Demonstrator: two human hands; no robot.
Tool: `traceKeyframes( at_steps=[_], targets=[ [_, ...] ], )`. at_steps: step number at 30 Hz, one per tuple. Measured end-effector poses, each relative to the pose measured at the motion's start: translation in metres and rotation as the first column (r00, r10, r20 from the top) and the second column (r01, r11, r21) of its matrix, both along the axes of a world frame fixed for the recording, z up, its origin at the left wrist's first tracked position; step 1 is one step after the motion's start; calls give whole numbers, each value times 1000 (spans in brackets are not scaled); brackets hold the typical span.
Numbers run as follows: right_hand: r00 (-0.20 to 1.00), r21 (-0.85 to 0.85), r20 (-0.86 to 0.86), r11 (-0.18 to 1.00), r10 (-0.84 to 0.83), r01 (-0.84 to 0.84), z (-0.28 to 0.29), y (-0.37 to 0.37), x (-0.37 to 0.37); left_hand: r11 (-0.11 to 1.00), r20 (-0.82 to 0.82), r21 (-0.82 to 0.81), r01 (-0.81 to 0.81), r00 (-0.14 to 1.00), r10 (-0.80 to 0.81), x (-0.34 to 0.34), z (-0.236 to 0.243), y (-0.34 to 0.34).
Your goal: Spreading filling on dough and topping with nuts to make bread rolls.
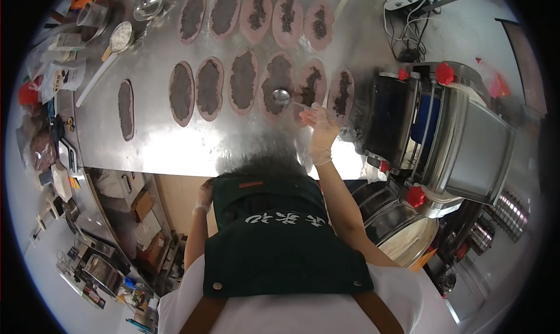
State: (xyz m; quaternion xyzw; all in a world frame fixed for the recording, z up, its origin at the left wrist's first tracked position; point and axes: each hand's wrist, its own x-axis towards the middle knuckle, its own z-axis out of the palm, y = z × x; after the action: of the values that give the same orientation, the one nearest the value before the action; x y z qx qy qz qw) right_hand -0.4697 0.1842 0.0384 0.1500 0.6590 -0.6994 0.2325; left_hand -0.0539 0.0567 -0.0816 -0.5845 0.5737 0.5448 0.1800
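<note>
My right hand (324, 134), in a clear glove, is closed round the handle of a metal spoon (281, 97). The spoon's round bowl is over a pink dough oval spread with grey paste (276, 71), in the near row. Just right of it lies a dough oval (311, 88) with dark crumbly filling down its middle, partly behind my fingers. Another such oval (342, 95) sits at the row's right end. My left hand (204, 195), also gloved, hangs beside the apron below the table's front edge; its fingers are hard to make out.
A far row of dough ovals (225, 12) lies on the steel table (157, 150). A narrow grey strip (126, 109) is at left, near a long-handled scoop of white powder (121, 38) and a clear bowl (148, 5). A roller machine (431, 124) stands at right.
</note>
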Motion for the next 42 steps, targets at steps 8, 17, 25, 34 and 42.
traceKeyframes(
  at_steps=[8, 17, 25, 34, 42],
  targets=[
    [978, 29, -61, 979, -202, 204, -9, 48, -29, 985, -27, 132, -107, 993, 111, -11, 9, 0],
    [975, -90, -122, 980, -187, 176, -29, 31, -56, 980, 3, 127, -153, 988, 154, -5, -2, 7],
    [979, -35, -133, 988, -155, 151, -16, 33, -69, 995, 14, 83, -48, 999, 47, 4, -9, 11],
    [978, -7, -161, 991, -134, 135, -12, 24, -64, 998, -51, 52, -42, 998, 44, 7, -16, 13],
    [959, -35, -218, 983, -183, 180, -16, 13, -84, 999, 12, 26, 42, 999, -42, -5, -3, 7]
  ],
)
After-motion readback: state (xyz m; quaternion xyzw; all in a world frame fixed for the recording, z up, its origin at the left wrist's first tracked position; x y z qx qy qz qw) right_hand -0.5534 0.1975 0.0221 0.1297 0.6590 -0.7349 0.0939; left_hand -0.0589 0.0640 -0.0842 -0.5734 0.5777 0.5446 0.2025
